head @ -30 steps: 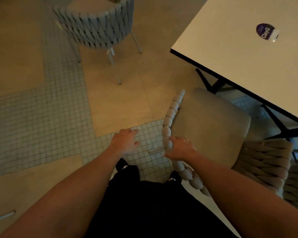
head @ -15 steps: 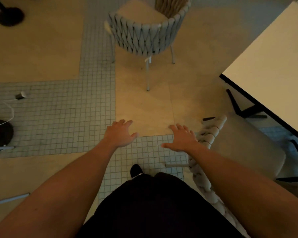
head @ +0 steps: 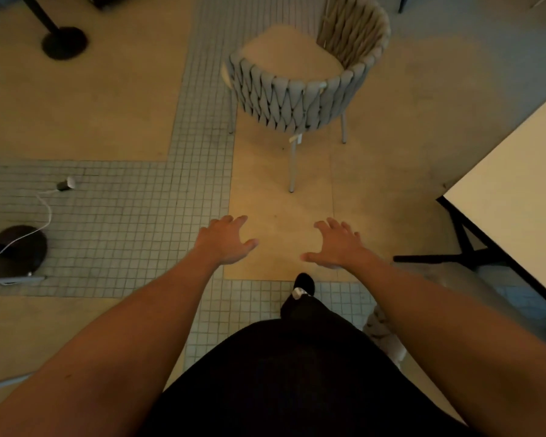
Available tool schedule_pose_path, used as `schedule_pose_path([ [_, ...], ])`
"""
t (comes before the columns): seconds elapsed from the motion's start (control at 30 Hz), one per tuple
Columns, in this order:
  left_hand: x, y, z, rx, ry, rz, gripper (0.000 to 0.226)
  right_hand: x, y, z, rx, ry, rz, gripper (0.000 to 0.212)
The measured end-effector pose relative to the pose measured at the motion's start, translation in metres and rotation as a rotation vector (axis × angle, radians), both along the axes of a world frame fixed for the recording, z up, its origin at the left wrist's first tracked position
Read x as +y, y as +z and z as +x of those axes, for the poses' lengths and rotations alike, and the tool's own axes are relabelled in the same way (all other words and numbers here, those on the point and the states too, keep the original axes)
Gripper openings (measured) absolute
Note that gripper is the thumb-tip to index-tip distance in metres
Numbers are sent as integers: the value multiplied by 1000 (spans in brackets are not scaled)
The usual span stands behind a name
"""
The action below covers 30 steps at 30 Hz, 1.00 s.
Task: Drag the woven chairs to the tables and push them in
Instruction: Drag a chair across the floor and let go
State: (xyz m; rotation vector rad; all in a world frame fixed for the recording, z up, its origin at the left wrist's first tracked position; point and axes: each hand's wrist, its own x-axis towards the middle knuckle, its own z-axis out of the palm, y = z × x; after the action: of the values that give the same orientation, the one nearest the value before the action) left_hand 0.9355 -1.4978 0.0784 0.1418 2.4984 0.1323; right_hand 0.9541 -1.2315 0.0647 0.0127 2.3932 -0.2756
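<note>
A grey woven chair (head: 300, 99) with a beige seat cushion stands on the floor ahead, its curved back toward me. My left hand (head: 224, 239) and my right hand (head: 336, 246) are both stretched out in front of me, fingers spread, holding nothing, well short of the chair. A white table (head: 517, 197) with a black frame fills the right edge. A bit of another woven chair's back (head: 383, 334) shows low beside my right forearm, mostly hidden.
A black round stand base (head: 64, 42) sits at top left. Another dark round base (head: 19, 249) with a white cable (head: 41, 212) and plug lies at the left. My dark shoe (head: 303, 285) steps forward. Black table legs (head: 464, 247) spread on the floor at right.
My right hand let go of the chair at the table and both hands moved forward, open. My view swung left, bringing the free-standing chair closer and centred.
</note>
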Motion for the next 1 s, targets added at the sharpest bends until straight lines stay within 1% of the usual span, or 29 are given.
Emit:
schedule_pose_path([
  [0.13,19,0,-51,2,33,3,82,23,4,-60,8,13,-5,98],
  [0.4,41,1,-131,8,74,29,83,49,7,-148,-2,73,18,99],
  [0.57,41,-4,-186,5,74,41,84,47,0,-202,-6,74,23,99],
  [0.8,29,-7,-292,7,52,50,84,29,-1,-298,-23,53,51,99],
  [1.0,16,-7,-372,-34,25,56,86,21,2,-368,-38,-20,24,100],
])
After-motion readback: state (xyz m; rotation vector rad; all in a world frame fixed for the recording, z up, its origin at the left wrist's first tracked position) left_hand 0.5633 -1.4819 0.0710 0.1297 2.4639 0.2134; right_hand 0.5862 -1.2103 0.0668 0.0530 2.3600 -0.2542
